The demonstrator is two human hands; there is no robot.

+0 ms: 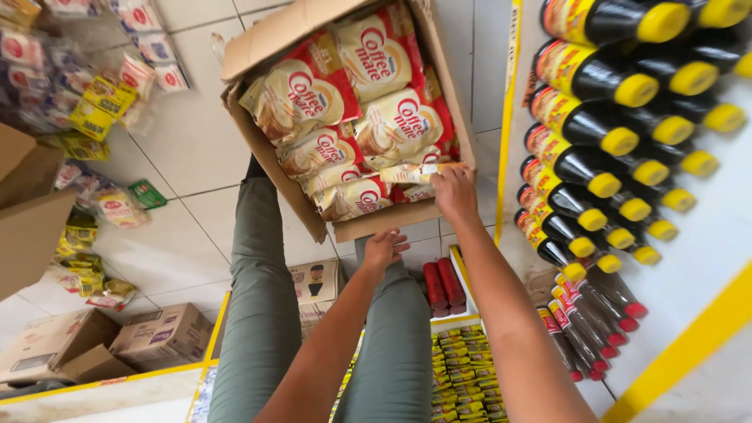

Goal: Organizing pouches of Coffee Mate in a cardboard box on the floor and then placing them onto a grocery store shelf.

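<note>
My left hand (384, 249) braces the underside of the open cardboard box (266, 153) resting on my knees, fingers curled on its edge. My right hand (456, 192), fingers closed, grips a cream-and-red pouch (415, 173) inside the box.

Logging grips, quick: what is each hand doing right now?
Left hand: under the cardboard box, fingers curled at its bottom edge, propping it.
Right hand: closed on a creamer packet inside the box.
</note>
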